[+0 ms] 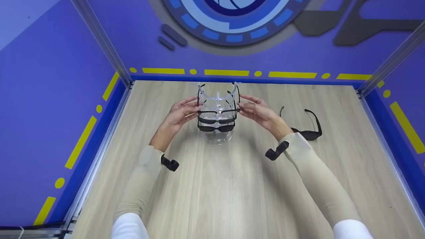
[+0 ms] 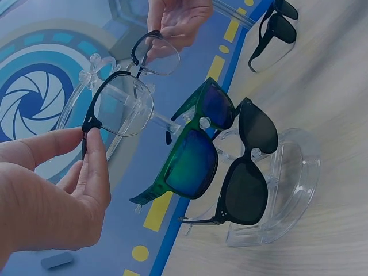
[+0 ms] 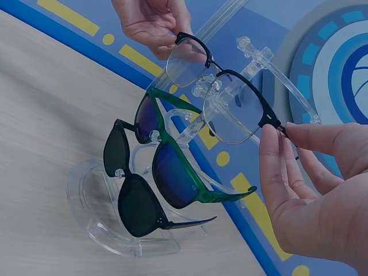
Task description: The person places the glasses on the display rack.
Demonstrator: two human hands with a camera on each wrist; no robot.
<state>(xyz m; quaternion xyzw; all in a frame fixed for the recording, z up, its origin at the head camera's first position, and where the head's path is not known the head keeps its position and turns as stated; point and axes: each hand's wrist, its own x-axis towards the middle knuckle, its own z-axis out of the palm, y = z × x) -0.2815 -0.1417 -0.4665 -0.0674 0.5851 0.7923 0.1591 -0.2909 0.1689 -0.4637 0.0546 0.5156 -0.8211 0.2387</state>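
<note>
A clear acrylic eyewear stand [image 1: 219, 142] rises in the middle of the table. My left hand [image 1: 181, 114] pinches one temple of a pair of clear-lens eyeglasses [image 3: 257, 95] with black upper rims, close to the hinge. On the other side my right hand [image 1: 257, 111] pinches the opposite temple. The eyeglasses face me at the stand's upper part, temples pointing back. Below them sit green-framed sunglasses [image 2: 192, 161] with mirrored blue-green lenses. Lower still, black sunglasses [image 2: 247, 192] rest on the stand just above its round base.
Another pair of black sunglasses [image 1: 310, 134] lies on the wooden table [image 1: 212, 199] to the right, partly hidden by my right forearm. Blue printed panels [image 1: 229, 59] border the table at the back and both sides, with metal posts [image 1: 103, 39] at the corners.
</note>
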